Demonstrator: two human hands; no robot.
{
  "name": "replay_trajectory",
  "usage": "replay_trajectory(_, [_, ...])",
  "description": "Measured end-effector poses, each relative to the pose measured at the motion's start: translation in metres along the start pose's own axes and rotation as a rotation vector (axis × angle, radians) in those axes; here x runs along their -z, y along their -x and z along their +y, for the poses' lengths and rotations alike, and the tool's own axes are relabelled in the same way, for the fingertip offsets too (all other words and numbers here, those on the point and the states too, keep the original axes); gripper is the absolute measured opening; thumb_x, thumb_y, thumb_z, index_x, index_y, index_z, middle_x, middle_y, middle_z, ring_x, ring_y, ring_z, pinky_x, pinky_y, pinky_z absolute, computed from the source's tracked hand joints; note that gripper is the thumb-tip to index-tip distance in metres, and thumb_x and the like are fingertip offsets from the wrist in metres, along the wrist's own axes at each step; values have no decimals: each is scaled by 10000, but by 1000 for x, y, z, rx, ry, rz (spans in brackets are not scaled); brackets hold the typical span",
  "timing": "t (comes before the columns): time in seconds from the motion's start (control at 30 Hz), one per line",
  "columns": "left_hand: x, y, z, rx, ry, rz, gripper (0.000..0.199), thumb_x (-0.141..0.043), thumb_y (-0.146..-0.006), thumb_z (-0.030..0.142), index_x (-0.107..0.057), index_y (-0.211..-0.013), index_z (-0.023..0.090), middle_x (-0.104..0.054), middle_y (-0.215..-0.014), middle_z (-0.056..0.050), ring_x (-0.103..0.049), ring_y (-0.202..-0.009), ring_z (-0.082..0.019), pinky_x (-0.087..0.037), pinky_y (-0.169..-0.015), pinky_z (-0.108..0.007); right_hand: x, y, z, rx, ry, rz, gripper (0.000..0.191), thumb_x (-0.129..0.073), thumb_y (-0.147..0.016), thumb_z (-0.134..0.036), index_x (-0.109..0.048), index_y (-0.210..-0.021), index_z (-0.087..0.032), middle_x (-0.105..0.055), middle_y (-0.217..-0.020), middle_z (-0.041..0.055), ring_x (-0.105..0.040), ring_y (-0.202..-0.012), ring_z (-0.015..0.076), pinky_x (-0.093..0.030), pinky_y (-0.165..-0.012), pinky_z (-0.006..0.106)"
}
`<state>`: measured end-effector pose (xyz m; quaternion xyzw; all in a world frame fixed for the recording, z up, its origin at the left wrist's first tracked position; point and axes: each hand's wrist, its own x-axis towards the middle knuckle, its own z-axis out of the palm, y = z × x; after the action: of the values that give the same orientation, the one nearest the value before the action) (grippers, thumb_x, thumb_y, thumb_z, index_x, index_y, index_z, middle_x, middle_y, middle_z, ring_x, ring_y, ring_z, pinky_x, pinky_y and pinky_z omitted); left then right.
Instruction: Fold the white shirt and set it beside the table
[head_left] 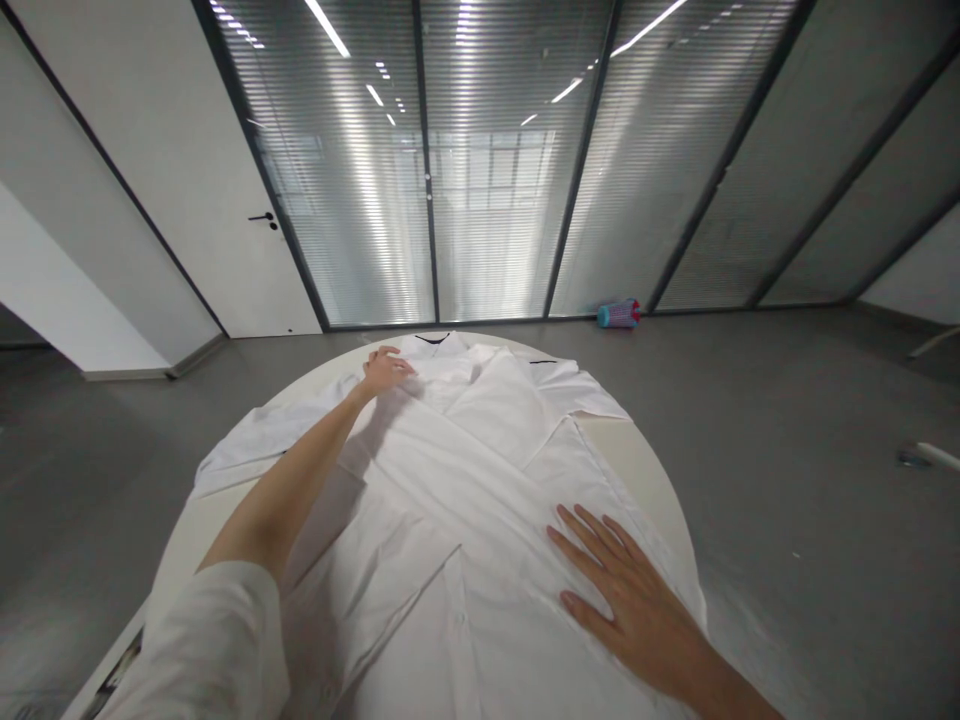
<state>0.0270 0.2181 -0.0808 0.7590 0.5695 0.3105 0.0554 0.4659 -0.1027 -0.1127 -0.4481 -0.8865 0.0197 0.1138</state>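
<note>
Right hand (pixel 630 600) lies open and flat on the folded white shirt (pixel 480 480); left hand (pixel 385 371), fingers curled near the collar (pixel 439 345), grip indeterminate, above the round white table (pixel 630 470)

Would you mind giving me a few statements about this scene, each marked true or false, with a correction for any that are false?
The right hand lies flat on the white shirt, fingers spread. True.
The left hand rests on bare table, away from the shirt. False: it is on the shirt, near the collar.
The table is square. False: its edge is rounded.
A blue and pink cylinder is on the floor by the glass wall. True.
The white door has a dark lever handle. True.
</note>
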Motion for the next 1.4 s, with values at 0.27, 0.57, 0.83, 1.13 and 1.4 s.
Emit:
replay_trajectory(0.27, [-42,-15,70,23,-117,-54,453,-434,-978,382,-551,-1413,339,-455,-1539,-16,-277,-1478,-296,-199,-1191,-532,1,1,-1,1,10,12,661,-488,-989,-502,-214,-1579,-381,-242,-1631,4,-260,-1490,285,-297,-1188,563])
replay_trajectory(0.57, [-97,-15,92,78,-151,-301,633,-532,-912,550,-446,-1498,325,-261,-1637,-48,-16,-1499,-472,30,-1122,-735,-1,1,0,-3,43,16,660,-489,-990,-498,-223,-1580,-367,-237,-1633,9,-275,-1485,283,-303,-1188,552])
replay_trajectory(0.83, [-53,4,70,27,-140,-83,485,-346,-1030,385,-470,-1477,244,-259,-1639,-61,-112,-1536,-258,-119,-1229,-484,-1,1,-1,9,21,54,664,-512,-979,-489,-245,-1574,-369,-268,-1623,11,-294,-1478,287,-309,-1188,546])
replay_trajectory(1.13, [-60,11,73,-81,-208,-165,375,-411,-1003,422,-702,-1215,319,-451,-1541,-16,-256,-1494,-294,-70,-1215,-568,0,0,-2,-2,10,38,656,-505,-981,-495,-246,-1572,-380,-269,-1622,1,-292,-1479,285,-300,-1192,551])
replay_trajectory(1.4, [-84,-3,96,21,-169,-287,519,-446,-959,598,-516,-1429,388,-383,-1582,-5,-146,-1505,-410,9,-1101,-776,2,1,-2,-14,13,13,640,-487,-992,-492,-249,-1573,-368,-248,-1629,5,-265,-1489,278,-286,-1198,549])
